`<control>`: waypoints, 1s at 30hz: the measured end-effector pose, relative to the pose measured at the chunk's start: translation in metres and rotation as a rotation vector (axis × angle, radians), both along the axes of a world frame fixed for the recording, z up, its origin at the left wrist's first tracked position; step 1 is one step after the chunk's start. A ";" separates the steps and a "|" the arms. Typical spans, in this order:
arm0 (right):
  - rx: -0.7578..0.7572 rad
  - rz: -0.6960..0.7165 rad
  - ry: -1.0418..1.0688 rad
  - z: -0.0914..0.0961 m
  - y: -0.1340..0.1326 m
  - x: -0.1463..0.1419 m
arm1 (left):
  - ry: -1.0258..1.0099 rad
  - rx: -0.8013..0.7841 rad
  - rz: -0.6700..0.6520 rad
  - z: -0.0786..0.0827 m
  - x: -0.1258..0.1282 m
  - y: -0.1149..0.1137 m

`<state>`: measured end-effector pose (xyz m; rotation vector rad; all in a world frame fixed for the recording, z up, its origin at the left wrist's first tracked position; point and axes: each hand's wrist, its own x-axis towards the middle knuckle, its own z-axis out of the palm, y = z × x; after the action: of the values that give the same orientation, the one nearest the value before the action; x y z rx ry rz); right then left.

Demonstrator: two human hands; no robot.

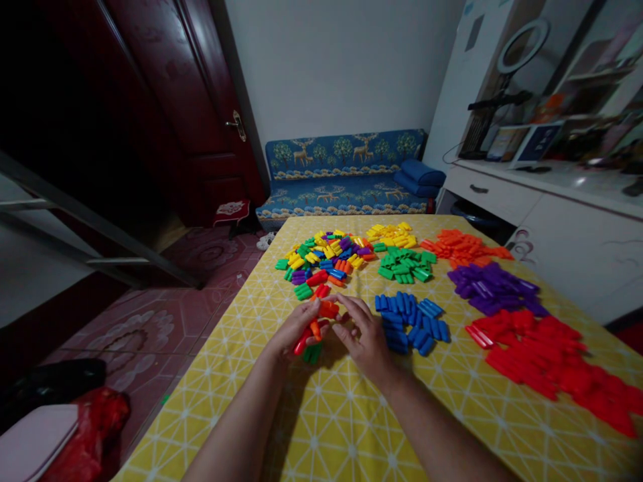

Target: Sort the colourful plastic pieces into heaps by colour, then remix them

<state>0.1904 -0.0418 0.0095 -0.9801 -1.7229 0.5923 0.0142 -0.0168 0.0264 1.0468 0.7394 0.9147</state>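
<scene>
Red and orange bullet-shaped plastic pieces (329, 309) are gripped in my left hand (294, 328), which is closed around them; a red end (301, 343) pokes out below the fingers. Just to the right, my right hand (366, 338) is curved with thumb and fingers apart, its fingertips close to the held pieces. Whether they touch is too small to tell. A green piece (312, 353) lies on the table under my left hand. Beyond my hands spreads a mixed heap (326, 249) of coloured pieces. Right beside my right hand lies a blue pile (412, 318).
Further piles sit on the yellow patterned tablecloth (321, 435): green (406, 265), yellow (394, 234), orange (457, 248), purple (492, 289) and red (547, 355). Behind the table stands a blue sofa (331, 184), with a white cabinet (567, 227) to the right.
</scene>
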 end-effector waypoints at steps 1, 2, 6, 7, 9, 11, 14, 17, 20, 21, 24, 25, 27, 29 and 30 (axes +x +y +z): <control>0.006 -0.002 -0.006 0.000 0.000 0.001 | 0.017 0.007 -0.030 -0.001 -0.001 -0.001; 0.008 -0.008 -0.015 0.000 0.001 0.002 | 0.042 0.009 -0.058 -0.001 -0.002 -0.002; 0.001 0.007 -0.072 -0.004 0.001 0.004 | 0.127 0.027 -0.109 -0.003 -0.002 -0.005; 0.002 0.022 -0.079 -0.004 0.001 0.003 | 0.132 0.034 -0.108 -0.003 -0.001 -0.006; 0.007 0.054 -0.081 -0.003 -0.001 0.001 | 0.142 0.049 -0.103 -0.002 0.002 -0.007; 0.011 0.065 -0.078 -0.001 -0.003 0.000 | 0.168 0.084 -0.092 -0.001 0.003 -0.007; -0.018 0.031 -0.063 0.000 -0.004 -0.002 | 0.187 0.135 -0.076 0.001 0.004 -0.008; -0.145 -0.021 0.091 -0.004 -0.001 -0.002 | 0.152 0.068 -0.071 0.000 0.005 -0.006; -0.268 -0.044 0.313 -0.009 0.004 0.001 | -0.014 -0.084 0.085 -0.005 0.003 0.001; -0.295 -0.054 0.373 -0.009 0.006 0.003 | -0.116 -0.144 0.158 -0.007 0.002 0.004; -0.376 -0.080 0.514 -0.008 0.009 0.005 | -0.454 -0.300 0.289 -0.009 -0.002 0.011; -0.403 -0.084 0.547 -0.008 0.010 0.006 | -0.541 -0.325 0.297 -0.008 -0.003 0.012; -0.448 -0.085 0.587 -0.006 0.009 0.006 | -0.659 -0.338 0.281 -0.007 -0.004 0.011; -0.474 -0.063 0.609 -0.005 0.008 0.005 | -0.714 -0.327 0.242 -0.005 -0.003 0.009; -0.481 -0.042 0.618 -0.005 0.008 0.004 | -0.722 -0.320 0.217 -0.005 -0.003 0.008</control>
<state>0.1949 -0.0339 0.0048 -1.0128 -1.0248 1.1775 0.0116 -0.0089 0.0216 0.3066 0.3679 1.2160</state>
